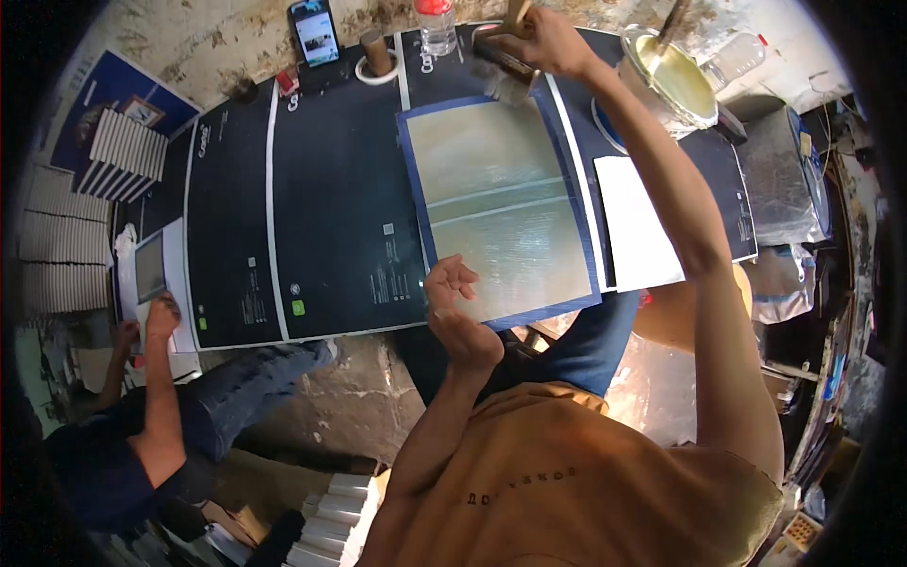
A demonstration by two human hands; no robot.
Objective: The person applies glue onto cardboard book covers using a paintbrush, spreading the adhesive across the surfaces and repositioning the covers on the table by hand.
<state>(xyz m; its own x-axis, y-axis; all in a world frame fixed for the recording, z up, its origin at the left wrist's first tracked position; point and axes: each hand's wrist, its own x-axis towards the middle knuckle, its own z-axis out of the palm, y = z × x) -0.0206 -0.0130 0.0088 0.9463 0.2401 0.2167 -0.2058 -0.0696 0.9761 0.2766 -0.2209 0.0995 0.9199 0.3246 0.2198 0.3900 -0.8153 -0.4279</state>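
My right hand is closed around a wide flat brush, its bristles at the far edge of a blue-bordered book cover. Two tan panels with a narrow strip between them fill the cover, and their surface shines as if wet. Beside the cover's near left part is my left hand, palm up, with fingers loosely bent and apart and nothing in them. Whether that hand touches the cover I cannot tell.
Behind my right arm stands a bucket of pale paste with a handle sticking out. White sheets lie right of the cover. A bottle and a phone stand at the back. Far left, another person's hand works near stacked books.
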